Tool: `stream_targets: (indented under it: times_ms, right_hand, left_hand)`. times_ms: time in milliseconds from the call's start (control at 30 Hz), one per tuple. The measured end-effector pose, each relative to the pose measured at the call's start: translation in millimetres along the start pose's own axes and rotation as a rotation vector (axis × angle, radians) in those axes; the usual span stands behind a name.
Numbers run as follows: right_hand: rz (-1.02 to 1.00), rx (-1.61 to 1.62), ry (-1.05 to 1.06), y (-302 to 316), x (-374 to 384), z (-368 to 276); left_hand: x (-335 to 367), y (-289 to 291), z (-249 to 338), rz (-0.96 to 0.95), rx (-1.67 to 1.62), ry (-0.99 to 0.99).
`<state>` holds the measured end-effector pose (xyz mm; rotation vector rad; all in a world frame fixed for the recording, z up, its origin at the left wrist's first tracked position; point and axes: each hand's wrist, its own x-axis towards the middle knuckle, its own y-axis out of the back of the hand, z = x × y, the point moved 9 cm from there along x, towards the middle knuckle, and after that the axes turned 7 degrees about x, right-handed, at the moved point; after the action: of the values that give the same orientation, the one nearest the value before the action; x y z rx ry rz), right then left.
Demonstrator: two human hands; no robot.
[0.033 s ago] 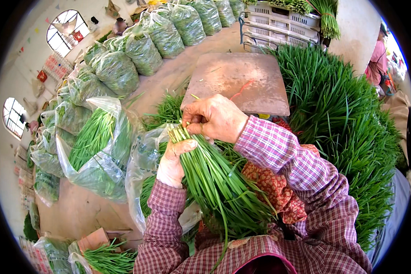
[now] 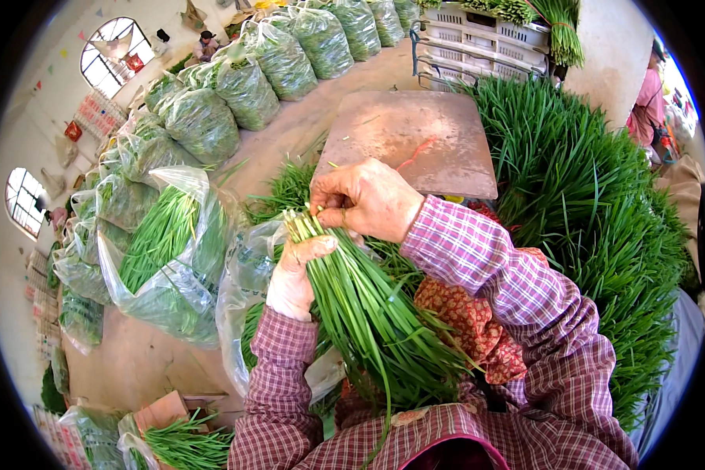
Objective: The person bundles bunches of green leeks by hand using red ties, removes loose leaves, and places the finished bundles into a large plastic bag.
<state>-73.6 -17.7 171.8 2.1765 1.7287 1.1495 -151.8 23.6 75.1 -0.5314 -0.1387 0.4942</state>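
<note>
My left hand (image 2: 294, 278) is closed around a bunch of garlic chives (image 2: 372, 309), its thumb lying across the pale stems just below their cut ends. The long green leaves fan down and to the right, toward my lap. Over the cut ends, my right hand (image 2: 368, 200) pinches with thumb and forefinger at the edge of the bunch. A thin stalk seems to be between those fingers, though they mostly hide it. Beneath the bunch, an opened clear plastic bag (image 2: 235, 313) with more chives is partly covered by my left arm.
A square brown board (image 2: 407, 141) with a red string on it lies ahead. Loose chives (image 2: 587, 235) are heaped high on the right. To the left stand an open bag of chives (image 2: 164, 243) and rows of filled bags (image 2: 200, 125). White crates (image 2: 482, 43) are stacked at the back.
Both hands and the bunch have shifted very slightly left. The right hand's pinch has moved a little up and left along the stem ends. Both grips stay the same.
</note>
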Motion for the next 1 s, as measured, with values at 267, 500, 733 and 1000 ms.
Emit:
stream_targets:
  times_ms: [267, 500, 733, 1000]
  right_hand:
    - [0.252, -0.176, 0.151, 20, 5, -39]
    - [-0.04, -0.477, 0.079, -65, -74, 35]
    - [-0.652, -0.584, -0.526, -89, -164, 157]
    - [-0.125, -0.459, -0.33, -11, -118, 93]
  left_hand:
    - [25, 19, 79, 0.108, 0.06, -0.193]
    - [23, 43, 163, 0.014, 0.067, -0.556]
    - [6, 63, 188, -0.089, 0.094, -0.73]
    - [-5, 56, 185, -0.161, 0.089, -0.776]
